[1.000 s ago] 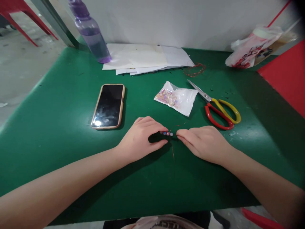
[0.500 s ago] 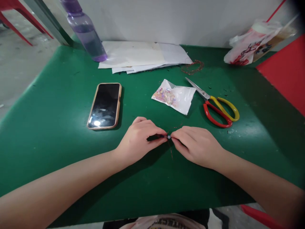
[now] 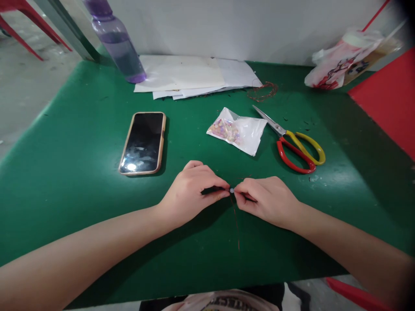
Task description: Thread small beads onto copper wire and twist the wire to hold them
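A small pale bead (image 3: 231,190) sits between the fingertips of my two hands, above the green table. My left hand (image 3: 197,188) pinches at the bead's left side, thumb against forefinger. On the other side my right hand (image 3: 264,198) is closed in a pinch, its fingertips touching or nearly touching the bead. A thin reddish-brown thread or wire (image 3: 236,220) hangs down from the bead toward me. Another short bit of it shows faintly behind my right fingers. How it passes through the bead is too small to tell.
Beyond my hands lie a clear packet of colourful beads (image 3: 227,129) and scissors (image 3: 292,142) with red and yellow handles. A phone (image 3: 142,142) is at left. Farther back are a purple bottle (image 3: 119,47), papers (image 3: 188,73), a wire coil (image 3: 264,91) and a bagged drink (image 3: 343,60).
Both hands have shifted slightly toward me and the bead a little to the right. A longer length of thread or wire now hangs below the bead.
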The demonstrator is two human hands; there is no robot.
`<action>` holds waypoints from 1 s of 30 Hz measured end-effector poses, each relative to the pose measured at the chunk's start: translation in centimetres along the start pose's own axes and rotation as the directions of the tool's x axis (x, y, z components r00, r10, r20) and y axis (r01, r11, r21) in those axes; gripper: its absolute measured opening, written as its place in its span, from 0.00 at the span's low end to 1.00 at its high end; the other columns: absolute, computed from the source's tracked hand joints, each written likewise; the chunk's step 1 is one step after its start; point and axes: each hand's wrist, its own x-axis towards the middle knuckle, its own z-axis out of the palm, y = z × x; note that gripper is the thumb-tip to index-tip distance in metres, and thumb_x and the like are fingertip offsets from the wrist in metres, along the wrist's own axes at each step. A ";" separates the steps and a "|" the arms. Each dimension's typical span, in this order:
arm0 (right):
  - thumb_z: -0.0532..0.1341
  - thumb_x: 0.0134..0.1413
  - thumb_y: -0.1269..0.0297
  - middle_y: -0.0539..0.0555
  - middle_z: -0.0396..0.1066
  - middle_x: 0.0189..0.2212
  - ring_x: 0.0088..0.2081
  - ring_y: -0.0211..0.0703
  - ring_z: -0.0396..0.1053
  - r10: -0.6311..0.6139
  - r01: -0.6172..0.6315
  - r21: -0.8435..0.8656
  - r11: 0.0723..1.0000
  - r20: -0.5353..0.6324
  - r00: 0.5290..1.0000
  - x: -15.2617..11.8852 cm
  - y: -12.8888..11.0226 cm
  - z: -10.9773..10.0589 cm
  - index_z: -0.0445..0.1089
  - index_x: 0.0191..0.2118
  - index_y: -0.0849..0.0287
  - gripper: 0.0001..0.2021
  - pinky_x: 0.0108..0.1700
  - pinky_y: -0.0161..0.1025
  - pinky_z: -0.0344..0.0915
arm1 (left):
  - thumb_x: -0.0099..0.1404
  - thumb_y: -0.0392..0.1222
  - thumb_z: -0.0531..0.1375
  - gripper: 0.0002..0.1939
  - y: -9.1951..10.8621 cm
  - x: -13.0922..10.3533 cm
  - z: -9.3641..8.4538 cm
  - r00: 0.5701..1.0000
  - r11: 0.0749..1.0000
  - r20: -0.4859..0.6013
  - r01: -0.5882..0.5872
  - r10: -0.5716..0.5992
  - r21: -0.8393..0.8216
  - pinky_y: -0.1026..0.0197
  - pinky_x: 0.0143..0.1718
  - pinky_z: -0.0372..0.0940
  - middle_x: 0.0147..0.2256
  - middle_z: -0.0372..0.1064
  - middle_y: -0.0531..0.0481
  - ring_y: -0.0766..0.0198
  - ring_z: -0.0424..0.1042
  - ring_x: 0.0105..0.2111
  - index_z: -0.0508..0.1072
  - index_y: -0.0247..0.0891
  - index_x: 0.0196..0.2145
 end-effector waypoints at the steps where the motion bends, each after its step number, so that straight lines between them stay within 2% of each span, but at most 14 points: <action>1: 0.51 0.55 0.66 0.43 0.68 0.19 0.21 0.31 0.66 -0.001 0.001 -0.002 1.000 0.020 1.000 0.0 0.0 0.0 0.65 0.28 0.57 0.08 0.22 0.34 0.48 | 0.58 0.39 0.62 0.02 0.0 0.0 0.0 1.000 1.000 -0.001 -0.002 0.002 -0.006 0.57 0.40 0.58 0.27 0.74 0.56 0.68 0.69 0.28 0.74 0.39 0.31; 9: 0.51 0.51 0.69 0.42 0.63 0.13 0.17 0.30 0.63 0.029 -0.033 0.027 0.999 0.131 0.991 0.5 -0.7 -0.9 0.65 0.23 0.56 0.10 0.21 0.33 0.45 | 0.58 0.39 0.62 0.02 -0.1 -0.2 0.0 0.999 0.997 0.007 -0.033 0.034 -0.074 0.58 0.40 0.59 0.26 0.73 0.55 0.68 0.69 0.27 0.74 0.39 0.31; 12: 0.51 0.52 0.69 0.42 0.62 0.12 0.17 0.29 0.63 0.028 -0.036 0.053 0.998 0.144 0.989 0.6 -0.8 -1.1 0.66 0.24 0.56 0.10 0.21 0.32 0.46 | 0.58 0.39 0.62 0.02 -0.3 -0.2 0.2 0.999 0.995 -0.005 -0.047 0.046 -0.091 0.58 0.40 0.60 0.26 0.73 0.54 0.68 0.69 0.27 0.74 0.39 0.30; 15: 0.50 0.55 0.68 0.42 0.65 0.15 0.18 0.29 0.64 -0.010 0.003 0.052 0.999 0.140 0.990 0.5 -0.4 -1.0 0.67 0.27 0.56 0.11 0.21 0.33 0.46 | 0.58 0.39 0.62 0.03 -0.4 -0.2 0.2 0.999 0.994 -0.010 -0.048 0.048 -0.096 0.58 0.40 0.60 0.26 0.73 0.54 0.68 0.69 0.27 0.74 0.38 0.30; 21: 0.50 0.60 0.62 0.45 0.68 0.20 0.24 0.31 0.65 -0.073 0.073 -0.038 0.997 -0.003 0.997 0.2 0.6 -0.7 0.68 0.32 0.55 0.11 0.25 0.33 0.48 | 0.60 0.40 0.59 0.08 0.2 0.0 -0.3 0.999 0.998 0.054 0.006 -0.003 -0.060 0.55 0.45 0.57 0.34 0.74 0.52 0.66 0.70 0.34 0.71 0.39 0.39; 25: 0.50 0.60 0.66 0.47 0.65 0.21 0.25 0.33 0.62 -0.223 0.220 -0.059 0.974 -0.045 0.974 0.1 0.7 -0.9 0.67 0.33 0.58 0.09 0.27 0.34 0.51 | 0.62 0.40 0.56 0.08 0.8 0.1 -0.5 0.992 0.999 0.130 0.014 -0.007 -0.048 0.55 0.45 0.57 0.35 0.72 0.50 0.65 0.70 0.35 0.70 0.38 0.39; 27: 0.51 0.59 0.68 0.48 0.65 0.22 0.26 0.34 0.62 -0.274 0.270 -0.068 0.960 -0.057 0.960 0.0 0.6 -1.0 0.66 0.35 0.58 0.07 0.28 0.34 0.51 | 0.63 0.39 0.56 0.08 0.8 0.1 -0.5 0.991 0.999 0.132 -0.004 0.010 -0.041 0.56 0.45 0.57 0.35 0.72 0.50 0.65 0.69 0.36 0.70 0.38 0.40; 30: 0.52 0.59 0.67 0.47 0.66 0.23 0.26 0.34 0.62 -0.250 0.244 -0.083 0.966 -0.075 0.965 0.0 0.4 -1.1 0.65 0.36 0.58 0.06 0.27 0.34 0.51 | 0.62 0.39 0.56 0.06 0.7 0.1 -0.3 0.996 0.999 0.088 -0.033 0.035 -0.024 0.56 0.45 0.57 0.35 0.72 0.50 0.65 0.69 0.36 0.70 0.38 0.38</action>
